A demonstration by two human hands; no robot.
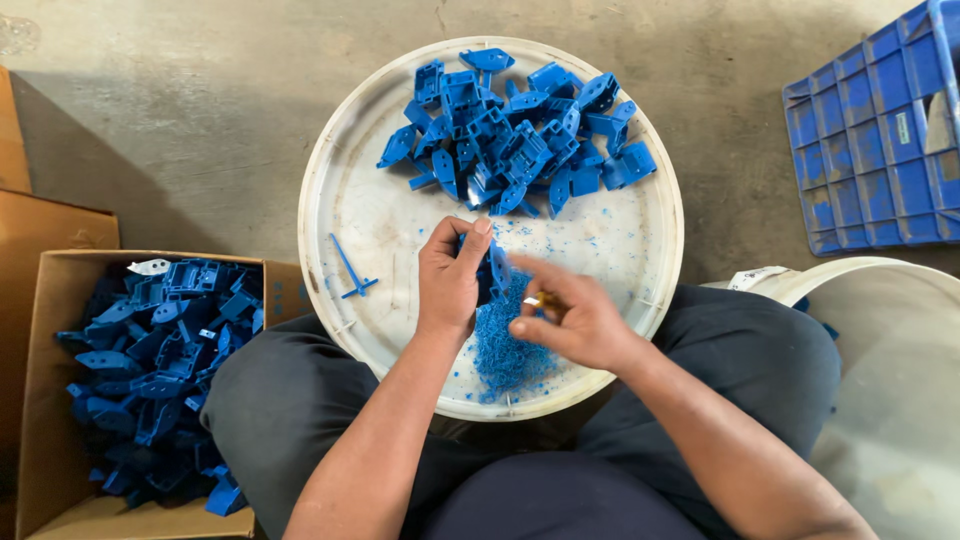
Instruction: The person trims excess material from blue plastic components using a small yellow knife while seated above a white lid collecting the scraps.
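At the centre of the frame our left hand [450,275] grips a blue plastic part [497,268] with closed fingers. Our right hand [570,320] pinches a small tool [540,300] beside it, above blue shavings [505,350] on the white round tray [380,215].

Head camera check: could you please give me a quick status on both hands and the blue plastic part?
Left hand gripping blue plastic part. Right hand pinching small yellowish tool against it. Blue shavings pile on round white tray; nothing obstructing.
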